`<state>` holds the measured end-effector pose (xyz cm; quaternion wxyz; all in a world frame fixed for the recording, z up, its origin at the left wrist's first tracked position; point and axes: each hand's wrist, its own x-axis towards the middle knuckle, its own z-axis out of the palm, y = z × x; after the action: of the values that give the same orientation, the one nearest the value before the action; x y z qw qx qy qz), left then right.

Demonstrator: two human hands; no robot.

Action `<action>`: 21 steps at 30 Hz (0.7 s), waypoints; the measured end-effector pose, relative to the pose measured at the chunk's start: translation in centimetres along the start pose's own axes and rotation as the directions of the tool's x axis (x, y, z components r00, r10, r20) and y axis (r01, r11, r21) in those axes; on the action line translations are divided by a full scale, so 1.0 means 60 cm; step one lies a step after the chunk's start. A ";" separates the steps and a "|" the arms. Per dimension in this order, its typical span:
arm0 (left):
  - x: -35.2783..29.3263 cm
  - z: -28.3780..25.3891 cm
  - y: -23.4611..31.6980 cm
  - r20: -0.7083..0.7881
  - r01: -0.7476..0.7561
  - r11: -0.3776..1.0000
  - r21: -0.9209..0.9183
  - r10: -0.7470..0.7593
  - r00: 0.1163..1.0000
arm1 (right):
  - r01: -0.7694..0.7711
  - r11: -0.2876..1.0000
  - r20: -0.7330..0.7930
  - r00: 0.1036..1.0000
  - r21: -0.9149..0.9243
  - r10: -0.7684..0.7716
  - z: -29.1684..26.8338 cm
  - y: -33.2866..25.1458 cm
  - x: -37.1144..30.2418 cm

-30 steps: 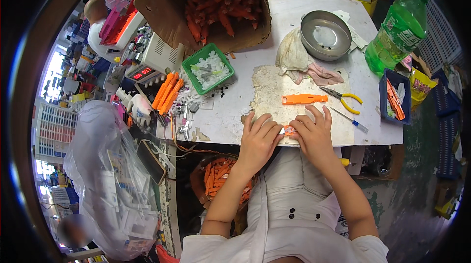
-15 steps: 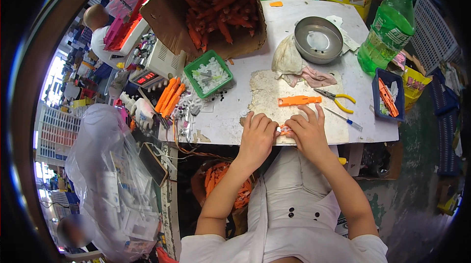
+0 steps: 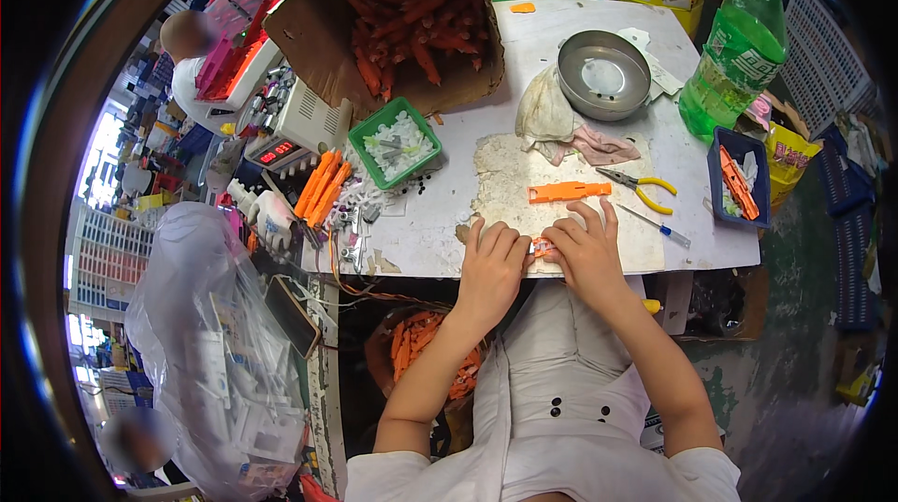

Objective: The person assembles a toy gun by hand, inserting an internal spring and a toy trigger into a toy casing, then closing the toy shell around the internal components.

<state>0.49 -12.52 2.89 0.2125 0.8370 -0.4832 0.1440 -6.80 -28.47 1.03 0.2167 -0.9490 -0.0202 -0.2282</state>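
Both hands meet at the table's near edge over one small orange plastic part [image 3: 541, 247] with a whitish bit at its left end. My left hand [image 3: 493, 263] pinches the part's left end between thumb and fingers. My right hand [image 3: 587, 249] grips the right end, its fingers covering much of the part. Just beyond the fingers lies a long flat orange plastic piece [image 3: 569, 192]. To the right are pliers with yellow handles [image 3: 645, 189] and a thin screwdriver with a clear blue handle [image 3: 664, 230].
A cardboard box [image 3: 323, 43] of orange parts lies tipped at the back left, beside a green basket [image 3: 433, 158] of small white pieces. A metal bowl [image 3: 639, 100], cloth [image 3: 543, 114], green bottle [image 3: 739, 53] and dark blue tray [image 3: 720, 215] stand farther right.
Both hands hold almost the same place, still gripping the small orange part. The whole view has shifted very slightly.
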 end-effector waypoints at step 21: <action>-0.027 -0.029 0.065 0.471 0.344 -0.455 -0.821 -0.200 0.859 | -0.047 0.999 -0.113 0.992 0.017 0.049 -0.036 -0.020 -0.024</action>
<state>-3.77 -12.16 4.50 0.8063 0.3955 -0.1588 -0.4102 -9.18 -28.21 2.63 0.2299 -0.9331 0.0133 -0.2763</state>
